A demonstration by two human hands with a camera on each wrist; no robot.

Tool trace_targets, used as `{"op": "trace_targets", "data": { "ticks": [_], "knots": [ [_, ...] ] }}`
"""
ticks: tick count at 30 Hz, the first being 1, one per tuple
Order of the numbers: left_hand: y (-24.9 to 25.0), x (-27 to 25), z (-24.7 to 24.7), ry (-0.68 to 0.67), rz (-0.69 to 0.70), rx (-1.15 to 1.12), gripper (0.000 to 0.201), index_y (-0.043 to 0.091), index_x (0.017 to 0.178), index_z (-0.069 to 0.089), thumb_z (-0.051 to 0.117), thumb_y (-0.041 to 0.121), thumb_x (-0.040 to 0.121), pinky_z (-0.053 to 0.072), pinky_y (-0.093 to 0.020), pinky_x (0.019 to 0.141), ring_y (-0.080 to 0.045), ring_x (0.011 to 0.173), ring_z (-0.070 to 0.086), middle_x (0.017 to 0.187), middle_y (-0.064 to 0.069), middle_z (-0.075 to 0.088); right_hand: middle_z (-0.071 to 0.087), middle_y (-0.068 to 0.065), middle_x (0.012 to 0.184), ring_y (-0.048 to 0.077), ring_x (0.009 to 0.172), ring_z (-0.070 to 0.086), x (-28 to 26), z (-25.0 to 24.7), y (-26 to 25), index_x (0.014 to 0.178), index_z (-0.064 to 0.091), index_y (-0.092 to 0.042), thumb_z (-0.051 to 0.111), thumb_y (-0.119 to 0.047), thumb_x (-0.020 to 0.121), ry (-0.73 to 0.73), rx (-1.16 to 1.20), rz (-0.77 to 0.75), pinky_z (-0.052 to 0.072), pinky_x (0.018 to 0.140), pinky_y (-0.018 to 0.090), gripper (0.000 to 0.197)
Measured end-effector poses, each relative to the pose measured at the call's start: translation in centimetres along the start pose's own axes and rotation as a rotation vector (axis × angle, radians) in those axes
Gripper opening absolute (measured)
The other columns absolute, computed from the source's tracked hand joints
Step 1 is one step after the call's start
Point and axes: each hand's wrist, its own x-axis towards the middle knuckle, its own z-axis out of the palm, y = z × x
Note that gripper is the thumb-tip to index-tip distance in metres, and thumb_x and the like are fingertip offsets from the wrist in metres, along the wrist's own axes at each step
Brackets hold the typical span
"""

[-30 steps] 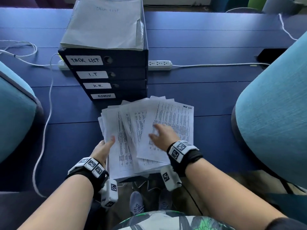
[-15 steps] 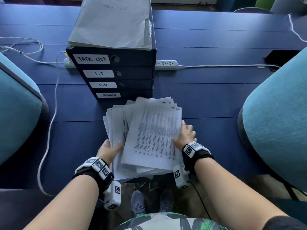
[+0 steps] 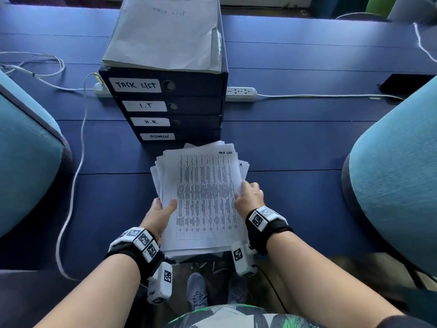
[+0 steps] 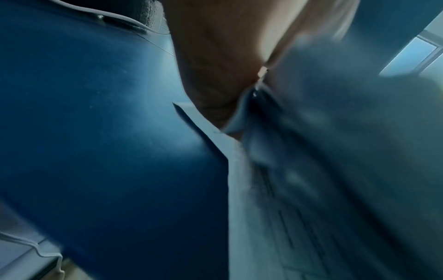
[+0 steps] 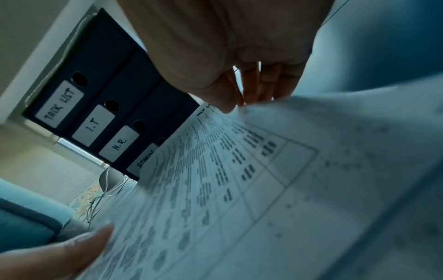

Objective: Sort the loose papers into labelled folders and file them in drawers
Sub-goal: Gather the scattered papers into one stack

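Note:
A stack of printed papers (image 3: 203, 197) lies on the blue table's near edge, its top sheet a table headed "Task List" (image 5: 227, 170). My left hand (image 3: 163, 209) grips the stack's left edge, thumb on top. My right hand (image 3: 248, 197) holds the right edge, fingers curled round it (image 5: 254, 94). Just behind the papers stands a dark drawer unit (image 3: 165, 102) with shut drawers labelled Task List, I.T, H.R. and Admin (image 5: 95, 121). A grey folder marked "Task List" (image 3: 165, 31) lies on top of the unit. The left wrist view is blurred: palm (image 4: 215, 56) against paper edges (image 4: 311, 170).
Teal chair backs stand at the left (image 3: 26, 150) and right (image 3: 397, 166). A white power strip (image 3: 241, 94) and cables (image 3: 75, 162) lie behind and left of the unit. A black phone (image 3: 404, 82) rests at the far right of the blue table (image 3: 295, 138).
The fanned sheets have been gathered into one squared stack. My right hand moved from on top of the sheets to the right edge; the left hand stayed on the left edge.

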Motion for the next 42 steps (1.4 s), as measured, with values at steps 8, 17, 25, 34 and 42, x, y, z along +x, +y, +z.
{"op": "trace_targets", "data": {
  "ticks": [8,17,25,34,42],
  "knots": [
    [2.3,-3.3,-1.7,0.095,0.21,-0.246,0.036,0.019,0.114,0.057,0.06,-0.007,0.089,0.053,-0.044,0.083,-0.027,0.089,0.061,0.101,-0.008,0.066,0.04,0.013,0.137,0.027,0.123,0.046,0.8,-1.5,1.8,0.139,0.044,-0.012,0.048,-0.015,0.094,0.043,0.091,0.003,0.036,0.1,0.029,0.045],
    [0.9,-3.1,-6.3,0.194,0.112,-0.207,0.039,0.006,0.127,0.052,0.056,-0.009,0.091,0.047,-0.056,0.096,-0.033,0.094,0.058,0.105,-0.016,0.062,0.065,0.003,0.117,0.022,0.114,0.057,0.5,-0.6,0.7,0.123,0.058,-0.012,0.051,-0.013,0.09,0.045,0.25,0.099,0.041,0.096,0.026,0.034],
    [1.0,-3.1,-3.8,0.086,0.013,-0.197,0.034,0.017,0.118,0.052,0.057,-0.003,0.092,0.05,-0.056,0.09,-0.036,0.095,0.062,0.106,-0.014,0.064,0.07,0.01,0.092,0.025,0.083,0.061,0.3,1.4,-0.6,0.09,0.069,-0.007,0.046,-0.005,0.081,-0.038,0.415,0.117,0.05,0.073,0.029,0.026],
    [1.0,-4.0,-2.4,0.044,0.01,-0.179,0.039,0.02,0.123,0.052,0.056,-0.004,0.092,0.051,-0.053,0.089,-0.033,0.094,0.061,0.104,-0.012,0.064,0.058,0.005,0.122,0.023,0.108,0.057,-0.4,0.8,-0.8,0.135,0.041,-0.012,0.059,-0.015,0.085,-0.116,0.681,0.28,0.046,0.095,0.033,0.053],
    [1.8,-4.5,-4.5,0.134,0.149,-0.298,0.034,0.016,0.109,0.056,0.055,-0.011,0.09,0.052,-0.04,0.073,-0.026,0.077,0.061,0.091,-0.009,0.064,0.055,0.002,0.079,0.027,0.077,0.051,-0.3,-2.6,1.3,0.087,0.054,-0.012,0.043,-0.008,0.085,0.144,0.292,0.143,0.039,0.065,0.027,0.012]
  ]
}}
